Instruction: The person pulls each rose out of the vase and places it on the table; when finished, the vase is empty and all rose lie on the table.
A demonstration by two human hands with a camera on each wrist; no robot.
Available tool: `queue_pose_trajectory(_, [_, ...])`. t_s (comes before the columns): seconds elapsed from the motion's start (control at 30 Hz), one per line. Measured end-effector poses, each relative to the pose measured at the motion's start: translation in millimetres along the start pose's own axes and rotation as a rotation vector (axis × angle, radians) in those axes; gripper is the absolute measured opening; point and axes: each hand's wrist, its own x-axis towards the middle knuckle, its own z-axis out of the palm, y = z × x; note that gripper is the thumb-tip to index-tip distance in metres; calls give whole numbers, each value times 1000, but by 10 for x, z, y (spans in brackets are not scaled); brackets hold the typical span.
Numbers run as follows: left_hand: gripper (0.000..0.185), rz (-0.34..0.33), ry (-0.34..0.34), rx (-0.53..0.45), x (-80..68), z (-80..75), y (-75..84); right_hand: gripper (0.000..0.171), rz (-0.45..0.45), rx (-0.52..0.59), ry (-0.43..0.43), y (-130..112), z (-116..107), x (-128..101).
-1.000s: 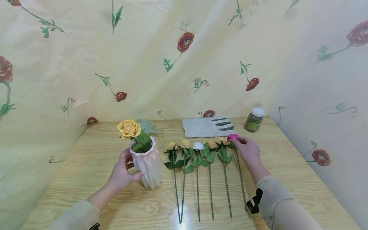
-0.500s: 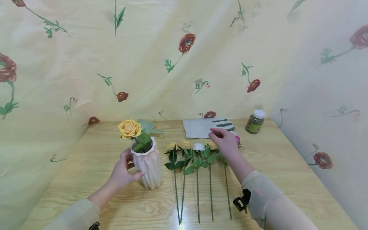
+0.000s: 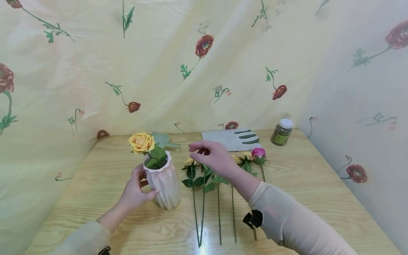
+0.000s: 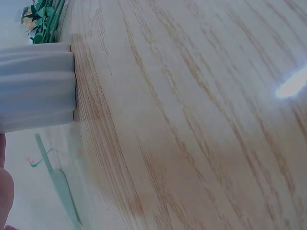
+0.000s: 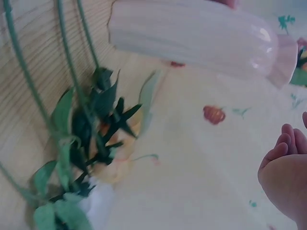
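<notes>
My left hand grips the side of a white ribbed vase standing on the wooden table. A yellow rose with green leaves stands in the vase. My right hand hovers with loosely curled fingers and holds nothing, above the heads of several long-stemmed flowers lying in a row right of the vase. A pink rose lies at the right end of that row. The right wrist view shows the vase, the flower leaves and my fingertips. The left wrist view shows the vase and the table.
A grey glove lies flat at the back of the table. A small jar with a white lid stands at the back right. A green flat tool lies behind the vase. Floral cloth hangs behind and to both sides.
My right hand has moved left from the pink rose at the row's right end to above the left flowers. The pink rose stays on the table. The left hand has not moved.
</notes>
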Motion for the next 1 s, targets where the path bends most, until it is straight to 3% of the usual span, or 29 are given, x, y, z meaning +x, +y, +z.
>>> queue_pose_trajectory(0.13, [82, 8, -3, 4, 16, -11, 167, 28, -48, -16, -92, -271, 113, -7])
queue_pose_trajectory(0.27, [81, 8, -7, 1, 20, -15, 213, 26, -102, -19, -153, -366, 209, 58])
queue_pose_trajectory(0.43, [82, -22, -9, 12, 12, -13, 184, 24, -133, -4, -196, -529, 287, 69])
queue_pose_trajectory(0.57, [85, -58, -11, -4, -1, -17, 65, 24, -111, -28, -207, -686, 309, 38])
queue_pose_trajectory(0.73, [87, -79, -18, -2, -12, -20, -66, 23, -93, -66, -208, -579, 371, 129])
queue_pose_trajectory(1.0, [86, -87, -33, 7, -3, -23, -66, 21, -95, -112, -203, -453, 464, 272])
